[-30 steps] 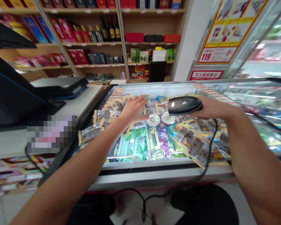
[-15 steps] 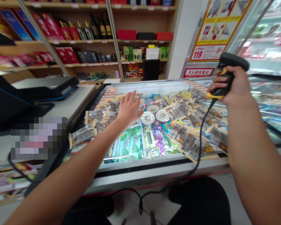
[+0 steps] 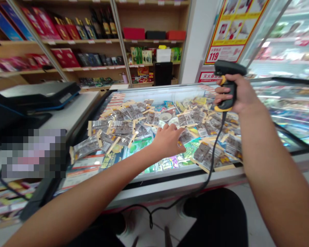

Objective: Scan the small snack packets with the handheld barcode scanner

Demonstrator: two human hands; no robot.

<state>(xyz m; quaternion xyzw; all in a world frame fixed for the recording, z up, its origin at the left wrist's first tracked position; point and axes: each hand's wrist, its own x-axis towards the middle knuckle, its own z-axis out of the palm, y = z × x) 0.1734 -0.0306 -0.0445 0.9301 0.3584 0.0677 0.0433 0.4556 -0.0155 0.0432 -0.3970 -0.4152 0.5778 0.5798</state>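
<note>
My right hand (image 3: 240, 94) is wrapped round the yellow-and-black handle of a barcode scanner (image 3: 228, 79), held upright above the glass-topped freezer (image 3: 154, 178). Its black cable (image 3: 211, 161) hangs down over the freezer's front edge. My left hand (image 3: 168, 140) reaches onto the glass lid, fingers curled down on small clear snack packets (image 3: 123, 128) with yellow card headers; I cannot tell whether it grips one. Several such packets lie scattered across the lid. Green and purple packs show through the glass under them.
A black till screen and a flat black device (image 3: 41, 94) stand on the white counter (image 3: 67, 116) at left. Wooden shelves (image 3: 92, 41) of boxes and bottles line the back wall. A glass-door fridge (image 3: 285, 51) is at right, with a red and yellow poster (image 3: 231, 31) beside it.
My left hand moved from the far left of the lid toward me and to the right, onto packets. My right hand turned the scanner upright, lifted it, then brought it slightly left.
</note>
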